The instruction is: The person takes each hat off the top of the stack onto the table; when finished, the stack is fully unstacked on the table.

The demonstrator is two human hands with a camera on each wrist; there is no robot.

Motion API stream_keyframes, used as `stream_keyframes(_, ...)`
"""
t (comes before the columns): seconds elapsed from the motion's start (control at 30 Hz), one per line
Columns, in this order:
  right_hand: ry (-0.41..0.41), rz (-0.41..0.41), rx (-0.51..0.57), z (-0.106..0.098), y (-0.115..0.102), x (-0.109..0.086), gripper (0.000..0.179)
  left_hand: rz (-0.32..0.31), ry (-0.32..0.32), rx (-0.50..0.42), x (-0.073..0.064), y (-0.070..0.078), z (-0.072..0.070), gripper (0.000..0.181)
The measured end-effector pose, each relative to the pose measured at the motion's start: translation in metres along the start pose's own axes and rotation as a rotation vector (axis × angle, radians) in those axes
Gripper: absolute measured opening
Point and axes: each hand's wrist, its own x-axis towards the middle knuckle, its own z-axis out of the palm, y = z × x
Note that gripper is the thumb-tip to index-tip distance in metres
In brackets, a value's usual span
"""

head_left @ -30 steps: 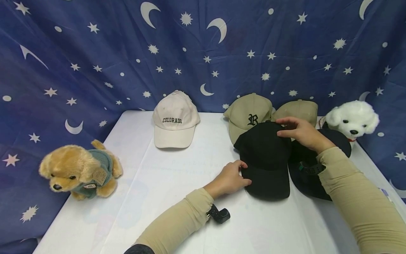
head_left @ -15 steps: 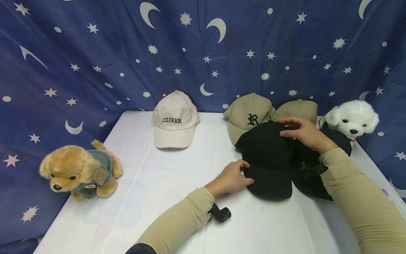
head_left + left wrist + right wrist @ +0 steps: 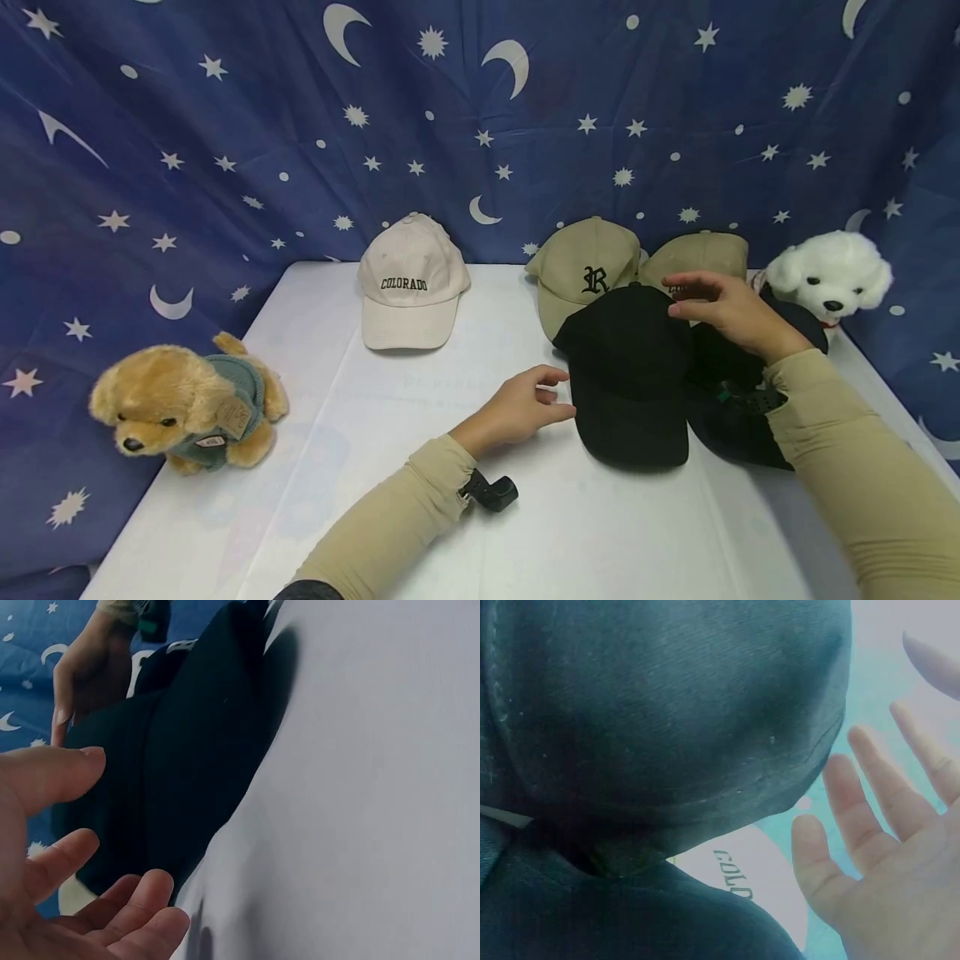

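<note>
A black baseball cap (image 3: 630, 375) rests on the white table, brim towards the front. My left hand (image 3: 517, 407) is just left of its brim, thumb and fingers parted and holding nothing. In the left wrist view the fingertips (image 3: 154, 889) overlap the cap's edge. My right hand (image 3: 738, 315) hovers at the upper right of the crown with spread fingers; in the right wrist view a gap shows between most fingers (image 3: 885, 799) and the cap (image 3: 675, 705). A second black cap (image 3: 738, 433) lies to the right, partly hidden under my right hand and forearm.
Behind stand an olive-tan cap (image 3: 581, 258) with a black letter and another tan cap (image 3: 697, 250), partly covered. A cream COLORADO cap (image 3: 412, 287) is at the back left. Plush dogs, one golden (image 3: 187, 404) and one white (image 3: 832, 275), flank the table (image 3: 360, 467).
The front black cap shifted slightly right, then came to rest. My left hand has let go of its brim and drawn back left. My right hand moved slightly right, away from the crown.
</note>
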Motion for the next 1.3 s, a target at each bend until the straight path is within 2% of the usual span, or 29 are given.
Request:
stream_keyframes(0.23, 0.026, -0.03, -0.001, 0.002, -0.014, -0.006, 0.048, 0.008, 0.037, 0.012, -0.007, -0.006, -0.026, 0.053)
stream_keyframes(0.43, 0.036, -0.111, 0.0, 0.011, -0.027, -0.007, 0.046, 0.027, 0.076, -0.019, -0.015, -0.009, -0.048, 0.057)
stream_keyframes(0.73, -0.008, -0.223, 0.148, 0.031, -0.04, -0.004, 0.044, 0.055, 0.166, -0.037, -0.027, -0.02, -0.081, 0.057)
stream_keyframes(1.13, -0.079, -0.247, 0.201, 0.06, -0.064, 0.01, 0.046, 0.034, 0.288, -0.037, -0.046, -0.039, -0.132, 0.062)
stream_keyframes(1.3, -0.119, -0.228, 0.21, 0.079, -0.072, 0.021, 0.047, -0.002, 0.327, 0.007, -0.054, -0.045, -0.149, 0.066)
